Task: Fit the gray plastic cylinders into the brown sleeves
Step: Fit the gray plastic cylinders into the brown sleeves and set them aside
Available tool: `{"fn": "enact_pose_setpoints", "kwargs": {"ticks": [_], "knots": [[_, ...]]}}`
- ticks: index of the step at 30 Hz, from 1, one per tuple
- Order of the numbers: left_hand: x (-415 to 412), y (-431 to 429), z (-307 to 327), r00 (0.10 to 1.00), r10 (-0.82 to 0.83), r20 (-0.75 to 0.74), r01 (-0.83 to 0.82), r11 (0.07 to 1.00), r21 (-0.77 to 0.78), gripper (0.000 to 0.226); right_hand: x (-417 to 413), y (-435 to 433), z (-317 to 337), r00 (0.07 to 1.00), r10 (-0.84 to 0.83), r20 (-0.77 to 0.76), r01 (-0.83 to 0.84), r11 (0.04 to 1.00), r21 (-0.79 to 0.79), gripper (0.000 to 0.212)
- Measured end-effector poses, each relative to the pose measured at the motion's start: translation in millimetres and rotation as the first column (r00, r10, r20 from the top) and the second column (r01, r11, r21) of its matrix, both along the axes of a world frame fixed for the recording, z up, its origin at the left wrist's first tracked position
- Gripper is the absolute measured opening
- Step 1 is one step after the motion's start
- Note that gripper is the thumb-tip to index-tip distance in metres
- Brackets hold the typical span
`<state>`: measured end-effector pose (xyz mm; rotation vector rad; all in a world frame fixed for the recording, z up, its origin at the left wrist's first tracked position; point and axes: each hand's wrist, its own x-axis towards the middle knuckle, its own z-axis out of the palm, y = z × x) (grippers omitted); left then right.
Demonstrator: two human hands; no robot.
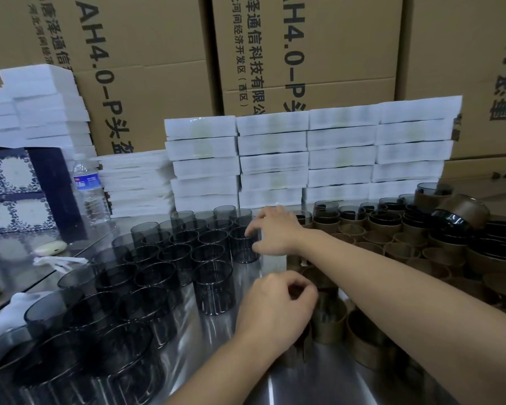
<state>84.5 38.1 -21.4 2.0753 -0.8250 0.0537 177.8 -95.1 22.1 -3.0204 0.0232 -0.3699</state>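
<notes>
Several smoky gray plastic cylinders (146, 285) stand upright in rows on the left half of the shiny table. Brown sleeves (403, 241) crowd the right half, some at the back with gray cylinders (326, 209) inside them. My right hand (278, 232) reaches across from the right and grips the rim of one gray cylinder (243, 249) at the edge of the rows, fingers and thumb curled round it. My left hand (275, 311) comes up from below, and its curled fingers hold the top of a brown sleeve (330, 323) standing in front of me.
Stacks of white foam trays (307, 159) line the back of the table, with big cardboard boxes (304, 54) behind. A water bottle (89, 191) and a blue patterned box (15, 188) stand at the left. A heap of sleeved cylinders (462, 211) sits at the far right.
</notes>
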Motion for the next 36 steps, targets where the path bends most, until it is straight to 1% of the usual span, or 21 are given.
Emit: {"fn": "enact_pose_setpoints", "kwargs": {"ticks": [2, 4, 7, 9, 11, 12, 13, 14, 16, 17, 19, 21, 23, 26, 30, 31, 32, 33, 34, 35, 36], "knots": [[2.3, -0.2, 1.7, 0.998, -0.001, -0.070, -0.003, 0.999, -0.051, 0.016, -3.5, 3.0, -3.6, 0.999, 0.007, -0.035, -0.009, 0.998, -0.055, 0.025], [4.0, -0.6, 3.9, 0.987, 0.003, -0.163, -0.023, 0.992, -0.120, 0.019, -8.2, 2.0, -5.3, 0.999, 0.030, -0.035, -0.030, 1.000, -0.001, 0.022], [5.2, -0.7, 7.1, 0.958, -0.004, -0.286, -0.062, 0.973, -0.223, 0.018, -19.8, 2.1, 1.7, 0.996, 0.066, 0.062, -0.077, 0.974, 0.211, 0.018], [5.6, -0.3, 9.1, 0.942, 0.003, -0.336, -0.098, 0.959, -0.266, 0.016, -30.9, 1.9, 14.4, 0.988, 0.020, 0.151, -0.071, 0.937, 0.342, 0.014], [6.4, 0.4, 10.9, 0.922, -0.005, -0.388, -0.128, 0.940, -0.317, 0.012, -43.5, 1.5, 30.2, 0.976, -0.066, 0.206, -0.052, 0.854, 0.518, 0.016], [6.2, 0.9, 11.9, 0.908, -0.025, -0.418, -0.134, 0.928, -0.348, 0.013, -49.9, 1.1, 37.0, 0.971, -0.107, 0.212, -0.054, 0.771, 0.635, 0.017], [6.4, 1.4, 12.5, 0.894, -0.052, -0.446, -0.137, 0.914, -0.382, 0.018, -56.9, 0.4, 42.5, 0.968, -0.139, 0.211, -0.073, 0.645, 0.761, 0.017], [7.2, 1.5, 13.0, 0.879, -0.078, -0.471, -0.143, 0.898, -0.416, 0.024, -64.4, -0.3, 47.4, 0.966, -0.161, 0.204, -0.104, 0.481, 0.870, 0.016], [8.3, 2.1, 14.2, 0.850, -0.148, -0.505, -0.145, 0.857, -0.495, 0.034, -82.1, -1.5, 52.9, 0.966, -0.176, 0.188, -0.160, 0.163, 0.974, 0.016], [8.1, 1.8, 15.6, 0.832, -0.204, -0.516, -0.139, 0.823, -0.550, 0.037, -90.8, -3.5, 52.9, 0.970, -0.165, 0.178, -0.169, 0.063, 0.984, 0.015], [7.6, 0.7, 18.3, 0.783, -0.325, -0.530, -0.140, 0.739, -0.659, 0.046, -106.1, -7.9, 48.5, 0.986, -0.091, 0.139, -0.144, -0.048, 0.988, 0.016], [8.0, 0.6, 19.0, 0.750, -0.413, -0.517, -0.129, 0.675, -0.726, 0.062, -117.4, -9.9, 41.8, 0.997, 0.023, 0.077, -0.075, -0.089, 0.993, 0.020], [9.0, 1.4, 17.9, 0.754, -0.444, -0.484, -0.088, 0.662, -0.744, 0.072, -123.4, -7.8, 36.5, 0.988, 0.153, -0.006, 0.017, -0.071, 0.997, 0.024], [11.3, 2.3, 16.3, 0.762, -0.437, -0.478, -0.095, 0.654, -0.750, 0.064, -126.0, -1.2, 28.6, 0.954, 0.284, -0.093, 0.098, -0.003, 0.995, 0.024], [18.3, 3.5, 15.0, 0.730, -0.456, -0.509, -0.159, 0.611, -0.775, 0.067, -123.7, 4.3, 20.9, 0.960, 0.267, -0.086, 0.077, 0.045, 0.996, 0.025], [18.5, 3.6, 15.4, 0.726, -0.467, -0.504, -0.168, 0.590, -0.790, 0.069, -124.5, 3.4, 21.3, 0.972, 0.221, -0.086, 0.057, 0.131, 0.990, 0.025], [18.0, 4.0, 16.1, 0.720, -0.479, -0.502, -0.190, 0.560, -0.806, 0.071, -125.3, -0.5, 23.4, 0.985, 0.143, -0.100, 0.052, 0.306, 0.951, 0.027], [17.1, 4.5, 16.8, 0.711, -0.490, -0.505, -0.220, 0.528, -0.821, 0.074, -126.9, -6.9, 27.1, 0.993, 0.032, -0.113, 0.078, 0.535, 0.841, 0.031], [16.2, 5.1, 17.3, 0.699, -0.500, -0.511, -0.248, 0.501, -0.829, 0.078, -127.8, -16.1, 31.3, 0.992, -0.091, -0.089, 0.128, 0.736, 0.665, 0.034], [15.8, 5.3, 17.4, 0.690, -0.506, -0.518, -0.268, 0.486, -0.832, 0.080, -128.6, -28.5, 35.7, 0.980, -0.196, -0.026, 0.185, 0.857, 0.481, 0.036], [15.2, 5.4, 17.8, 0.682, -0.512, -0.522, -0.280, 0.477, -0.833, 0.079, -129.8, -43.5, 40.0, 0.958, -0.284, 0.028, 0.255, 0.897, 0.362, 0.036]]}}
